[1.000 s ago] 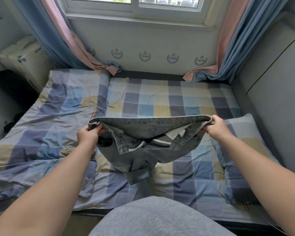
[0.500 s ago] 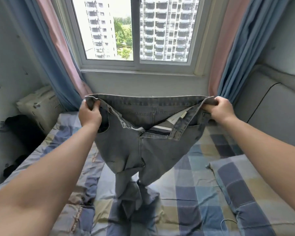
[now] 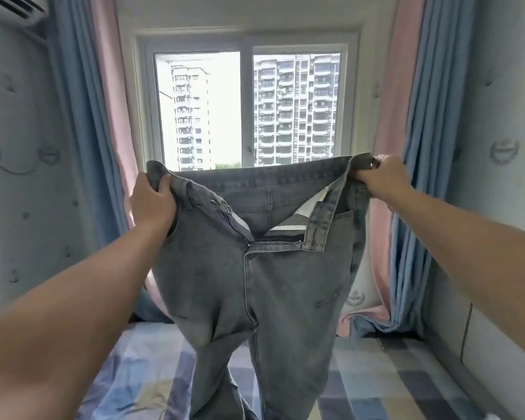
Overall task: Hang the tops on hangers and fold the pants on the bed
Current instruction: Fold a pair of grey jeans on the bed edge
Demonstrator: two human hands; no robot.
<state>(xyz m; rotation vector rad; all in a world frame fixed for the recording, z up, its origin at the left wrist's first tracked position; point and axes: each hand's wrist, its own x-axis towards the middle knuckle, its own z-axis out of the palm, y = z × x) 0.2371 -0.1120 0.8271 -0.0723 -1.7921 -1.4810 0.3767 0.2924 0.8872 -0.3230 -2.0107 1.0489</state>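
Note:
Grey jeans [image 3: 264,286] hang in front of me, held up by the waistband at chest height before the window. Their fly is unzipped and the front flap folds outward. My left hand [image 3: 153,201] grips the left end of the waistband. My right hand [image 3: 379,177] grips the right end. Both legs of the jeans drop straight down and leave the view at the bottom edge, over the checked bedspread [image 3: 376,386]. No tops or hangers are in view.
The bed lies below, running to the wall under the window [image 3: 246,110]. Blue and pink curtains [image 3: 103,147] hang on both sides. A grey padded headboard [image 3: 479,328] stands at the right. An air conditioner's edge [image 3: 12,7] shows top left.
Both hands lifted the jeans from the bed to chest height, and my view tilted up toward the window. The legs, bunched on the bedspread before, now hang straight.

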